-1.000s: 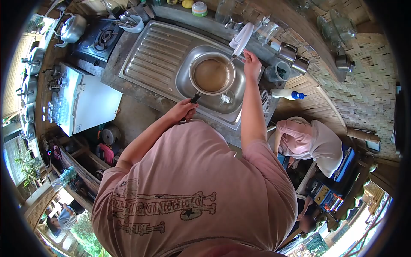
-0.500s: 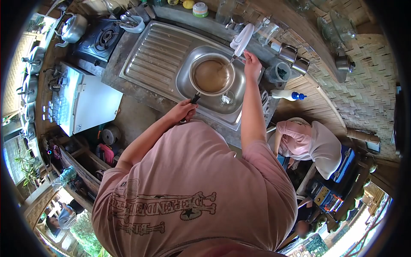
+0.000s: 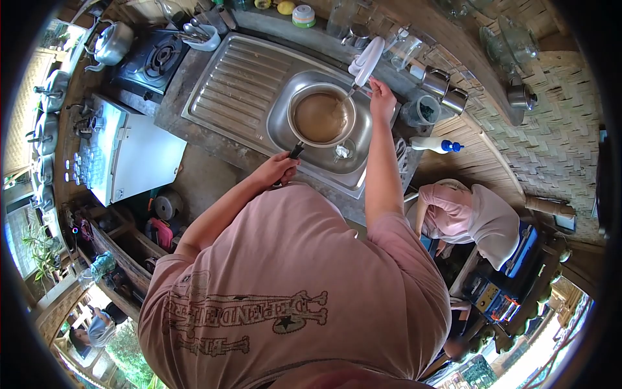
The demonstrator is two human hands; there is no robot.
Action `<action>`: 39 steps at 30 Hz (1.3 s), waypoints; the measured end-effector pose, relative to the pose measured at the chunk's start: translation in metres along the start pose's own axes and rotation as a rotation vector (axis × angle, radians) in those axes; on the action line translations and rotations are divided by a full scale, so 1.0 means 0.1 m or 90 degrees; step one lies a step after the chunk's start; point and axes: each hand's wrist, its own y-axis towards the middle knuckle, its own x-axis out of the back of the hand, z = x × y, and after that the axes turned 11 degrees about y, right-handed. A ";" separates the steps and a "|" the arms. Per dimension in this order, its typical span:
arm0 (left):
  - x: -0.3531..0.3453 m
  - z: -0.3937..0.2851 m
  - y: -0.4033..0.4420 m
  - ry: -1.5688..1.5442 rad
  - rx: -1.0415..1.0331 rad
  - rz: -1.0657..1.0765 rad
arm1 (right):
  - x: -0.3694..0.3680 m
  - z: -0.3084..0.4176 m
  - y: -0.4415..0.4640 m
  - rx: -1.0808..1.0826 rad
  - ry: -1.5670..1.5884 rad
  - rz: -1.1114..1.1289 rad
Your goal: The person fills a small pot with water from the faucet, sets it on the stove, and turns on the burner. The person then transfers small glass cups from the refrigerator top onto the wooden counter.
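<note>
My left hand [image 3: 277, 170] is closed round the black handle [image 3: 297, 150] of a metal saucepan [image 3: 353, 120]. Cloudy brownish water [image 3: 317, 118] fills much of the pan, which is in the sink basin [image 3: 280, 129]. A white tap [image 3: 368, 59] reaches over the pan, and the water is stirred up below its spout [image 3: 352, 91]. At the tap's right side is my right hand [image 3: 382, 97], its fingers curled against it; the exact grip is partly hidden. A small white object [image 3: 342, 152] lies in the basin, close to the pan's lower right side.
Left of the basin is a ribbed drainboard [image 3: 227, 84], with a gas stove [image 3: 155, 59] beyond. A clear container [image 3: 421, 111] and a blue-capped white bottle [image 3: 435, 144] stand on the right. Another person [image 3: 453, 211] is at the lower right.
Both hands, the pan and the tap stay almost where they were. The person at the right has shifted slightly.
</note>
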 end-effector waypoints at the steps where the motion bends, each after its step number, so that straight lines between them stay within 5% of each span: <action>1: 0.00 0.00 0.00 0.010 0.001 -0.004 | 0.00 0.01 0.00 0.007 -0.007 -0.001; 14: 0.02 -0.10 -0.13 0.052 0.050 -0.062 | 0.04 -0.17 0.66 0.084 -0.309 0.009; 25: 0.49 -0.35 -0.41 -0.282 0.200 0.086 | -0.06 0.06 0.05 0.090 -0.160 -0.064; 29: 0.53 -0.51 -0.51 -0.271 0.224 0.085 | -0.07 0.16 -0.11 0.026 -0.155 -0.057; 34: 0.65 -0.63 -0.52 0.069 0.237 0.030 | -0.04 0.08 -0.15 -0.003 -0.080 -0.042; 39: 0.91 -0.71 -0.44 -0.063 0.273 0.041 | 0.01 0.02 -0.25 -0.036 -0.061 -0.023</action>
